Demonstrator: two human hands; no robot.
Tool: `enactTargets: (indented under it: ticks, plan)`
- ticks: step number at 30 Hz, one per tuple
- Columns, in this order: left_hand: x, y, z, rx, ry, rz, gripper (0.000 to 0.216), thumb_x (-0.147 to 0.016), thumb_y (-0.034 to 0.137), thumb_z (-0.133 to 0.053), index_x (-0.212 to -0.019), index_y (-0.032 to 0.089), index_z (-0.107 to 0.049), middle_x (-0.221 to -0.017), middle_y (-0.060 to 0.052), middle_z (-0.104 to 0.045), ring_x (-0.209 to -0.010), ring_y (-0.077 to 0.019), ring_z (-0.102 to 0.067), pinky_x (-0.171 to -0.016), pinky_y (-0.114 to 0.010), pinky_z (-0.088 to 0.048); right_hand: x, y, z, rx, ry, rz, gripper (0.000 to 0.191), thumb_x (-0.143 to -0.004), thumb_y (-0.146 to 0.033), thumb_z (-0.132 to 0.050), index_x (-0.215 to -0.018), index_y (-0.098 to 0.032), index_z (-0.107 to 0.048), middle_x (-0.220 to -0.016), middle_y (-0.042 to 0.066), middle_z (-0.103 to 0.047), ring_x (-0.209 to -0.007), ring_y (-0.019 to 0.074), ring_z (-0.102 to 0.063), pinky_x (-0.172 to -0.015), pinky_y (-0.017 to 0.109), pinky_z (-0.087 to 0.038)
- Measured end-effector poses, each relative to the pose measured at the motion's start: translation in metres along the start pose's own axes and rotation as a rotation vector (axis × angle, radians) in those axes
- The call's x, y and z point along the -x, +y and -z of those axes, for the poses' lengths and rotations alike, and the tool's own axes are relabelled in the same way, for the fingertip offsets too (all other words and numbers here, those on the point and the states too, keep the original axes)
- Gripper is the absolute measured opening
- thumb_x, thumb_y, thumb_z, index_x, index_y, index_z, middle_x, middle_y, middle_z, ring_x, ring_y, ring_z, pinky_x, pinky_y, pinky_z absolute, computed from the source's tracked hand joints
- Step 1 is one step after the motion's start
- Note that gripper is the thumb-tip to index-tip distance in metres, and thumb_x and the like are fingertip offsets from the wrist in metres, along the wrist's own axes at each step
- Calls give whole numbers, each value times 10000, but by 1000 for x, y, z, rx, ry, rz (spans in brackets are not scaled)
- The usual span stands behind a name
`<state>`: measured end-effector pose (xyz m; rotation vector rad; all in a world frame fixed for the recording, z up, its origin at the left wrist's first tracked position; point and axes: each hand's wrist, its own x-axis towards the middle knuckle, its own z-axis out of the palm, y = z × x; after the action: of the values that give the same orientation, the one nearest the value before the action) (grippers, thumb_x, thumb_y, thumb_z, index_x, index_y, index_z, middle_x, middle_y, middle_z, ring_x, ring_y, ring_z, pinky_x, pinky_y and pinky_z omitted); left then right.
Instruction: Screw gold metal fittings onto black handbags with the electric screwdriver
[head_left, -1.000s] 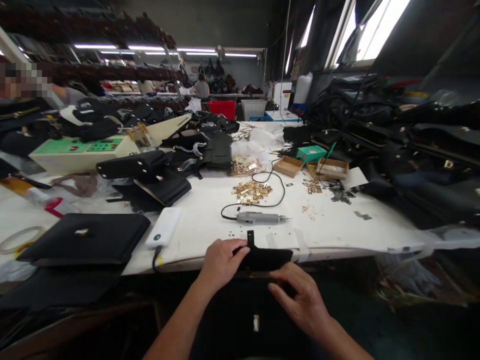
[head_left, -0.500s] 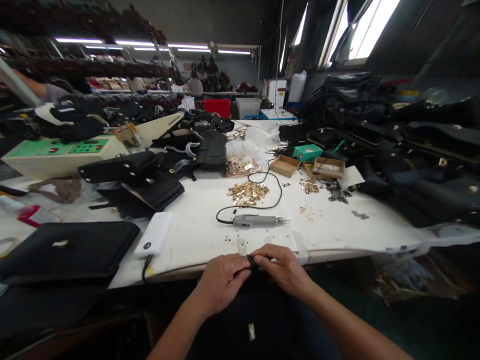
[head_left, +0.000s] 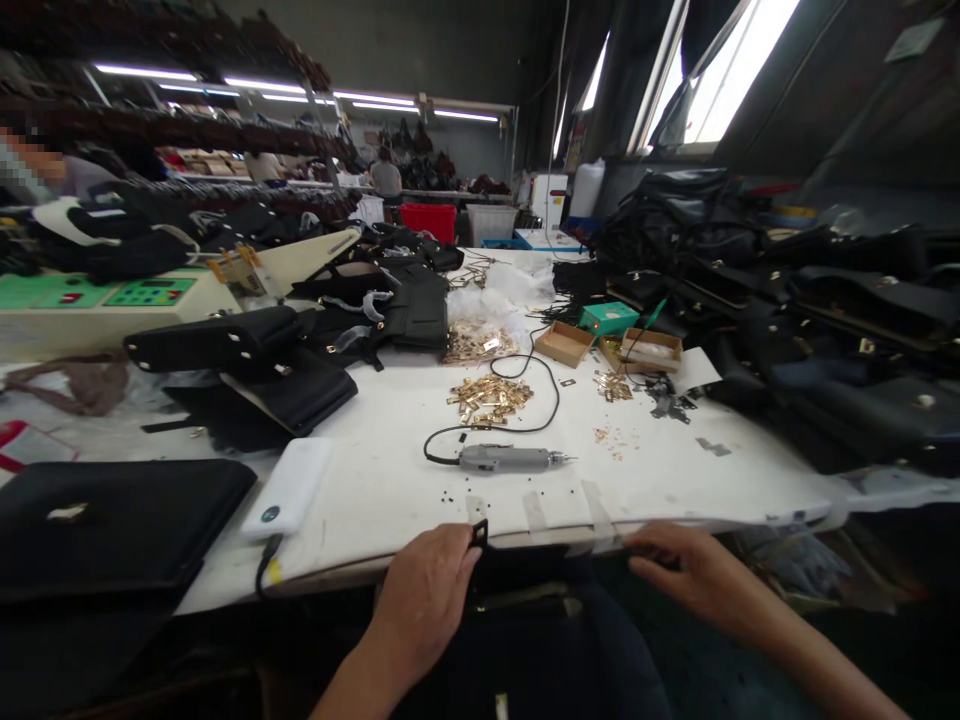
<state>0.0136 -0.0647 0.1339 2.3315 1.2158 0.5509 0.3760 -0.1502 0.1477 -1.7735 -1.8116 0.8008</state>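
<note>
My left hand (head_left: 427, 590) is closed on the edge of a black leather bag (head_left: 532, 570), by a corner with a small hole, at the table's front edge. The bag reaches down over my lap; a gold-coloured metal fitting (head_left: 501, 706) shows low on it. My right hand (head_left: 686, 565) is apart from the left, at the front edge farther right. Its thumb and fingers are parted, and I see nothing between them. Beyond my hands a grey electric screwdriver (head_left: 506, 459) lies on the table, its tip to the right.
Gold metal plates (head_left: 491, 400) lie in a heap behind the screwdriver. A white power bank (head_left: 289, 490) and a black bag (head_left: 112, 520) are at left. Cardboard boxes (head_left: 564, 343) and a green box (head_left: 609, 319) stand farther back. Black bags (head_left: 847, 350) are piled at right.
My right hand has left the black edge and moved right, its fingers parting. My left hand still holds on, slightly lower and to the left. The view has shifted a little.
</note>
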Motion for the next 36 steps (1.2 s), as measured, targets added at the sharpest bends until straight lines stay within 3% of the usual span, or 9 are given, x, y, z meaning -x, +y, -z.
enactTargets:
  ticks: [2,5,9,13,17,22,27,33,36]
  plan:
    - [-7,0,-2,-45,-44,63,290,-1032,371,-383,-935,224,-613,-844,-67,-698,-783,-243,-644,-752,-355,-444,-28,-26,-2,-44,57,34,217,-914,-374,-638,-999,-245,-790,-963,64,-776,-873,240,-716,-783,343,-554]
    - [-21,0,6,13,-165,108,271,-1013,370,-400,-838,229,-551,-770,-21,-659,-722,-210,-607,-686,-313,-376,-87,-62,-11,-66,136,123,200,-908,-339,-637,-968,-220,-787,-918,51,-769,-820,207,-696,-755,315,-524]
    - [-38,-8,17,218,-280,168,281,-953,370,-465,-716,220,-472,-712,26,-590,-705,-169,-550,-645,-269,-339,-176,-83,-36,53,145,159,169,-904,-285,-637,-964,-224,-783,-949,29,-764,-828,175,-683,-773,280,-498]
    - [-42,-14,9,177,-234,253,264,-927,367,-480,-710,218,-506,-691,24,-582,-702,-170,-545,-642,-268,-323,-243,-85,-65,303,70,147,200,-947,-297,-590,-991,-243,-777,-1044,42,-742,-949,191,-662,-799,281,-465]
    - [-38,-15,-4,153,-147,266,227,-930,355,-507,-773,230,-613,-811,-1,-678,-813,-192,-618,-730,-283,-361,-275,-85,-85,383,28,129,194,-936,-317,-606,-925,-240,-784,-1074,75,-698,-991,222,-634,-768,293,-439]
    - [-33,-20,-7,216,-82,252,168,-909,343,-574,-842,242,-691,-860,-18,-697,-868,-208,-640,-794,-300,-403,-285,-87,-91,429,22,153,185,-930,-303,-618,-896,-213,-777,-1058,98,-683,-1019,241,-607,-780,304,-429]
    - [-28,-23,-8,291,-33,232,158,-893,344,-611,-849,236,-718,-874,-30,-706,-877,-212,-655,-806,-306,-429,-266,-90,-88,384,48,236,98,-930,-238,-639,-930,-217,-736,-1028,61,-708,-964,203,-628,-804,284,-453]
    - [-25,-24,-8,392,5,225,130,-849,337,-658,-835,230,-730,-858,-20,-716,-858,-200,-657,-811,-295,-451,-207,-90,-92,54,281,681,155,-992,-218,-578,-951,-218,-728,-1051,86,-728,-993,188,-669,-885,304,-521]
    - [-26,-27,-11,419,17,226,127,-827,334,-666,-833,224,-729,-856,-16,-720,-853,-196,-652,-815,-291,-459,-183,-95,-93,-3,366,756,139,-986,-204,-588,-958,-226,-723,-1028,85,-735,-974,184,-691,-865,313,-554]
